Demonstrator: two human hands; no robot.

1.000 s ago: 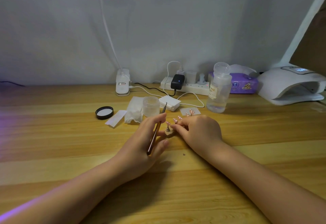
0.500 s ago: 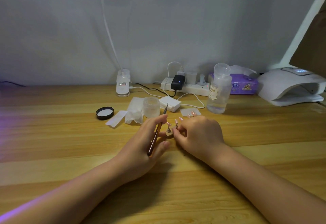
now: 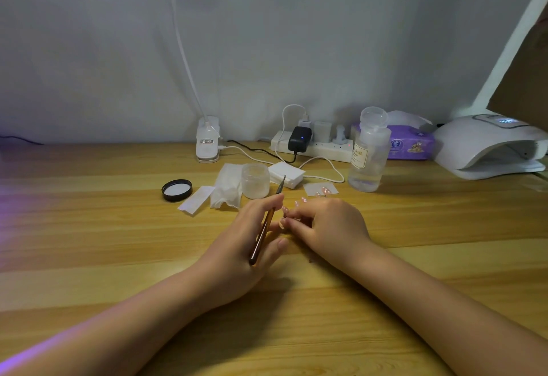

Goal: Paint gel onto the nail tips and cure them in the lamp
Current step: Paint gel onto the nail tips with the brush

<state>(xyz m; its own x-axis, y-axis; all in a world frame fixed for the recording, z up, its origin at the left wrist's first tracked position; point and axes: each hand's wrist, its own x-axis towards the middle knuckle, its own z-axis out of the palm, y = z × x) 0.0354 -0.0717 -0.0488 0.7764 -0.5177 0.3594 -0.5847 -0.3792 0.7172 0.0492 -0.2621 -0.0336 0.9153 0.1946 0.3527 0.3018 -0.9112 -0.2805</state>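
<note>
- My left hand (image 3: pixel 246 245) rests on the tabletop (image 3: pixel 89 242), its fingers curled round a slim bronze-coloured brush (image 3: pixel 265 227). The handle lies across my palm and the dark tip points up and away from me, toward the frosted jar (image 3: pixel 255 180).
- My right hand (image 3: pixel 329 227) sits just beside the left, fingers curled in and pinching something small at their tips. It looks like one of the nail tips (image 3: pixel 285 209), though it is too small to make out clearly.
- More pink nail tips stand just beyond my right knuckles, and a few lie on a small white card (image 3: pixel 321 189) near the clear bottle (image 3: pixel 369 150).
- The curing lamp (image 3: pixel 489 146) sits at the far right of the tabletop, well apart from both hands, its opening facing left.
- A black lid (image 3: pixel 177 189), a folded wipe (image 3: pixel 226 186) and a paper strip (image 3: pixel 196 199) lie left of the jar.
- A power strip (image 3: pixel 320 147) and a purple tissue pack (image 3: pixel 410 143) line the wall.
</note>
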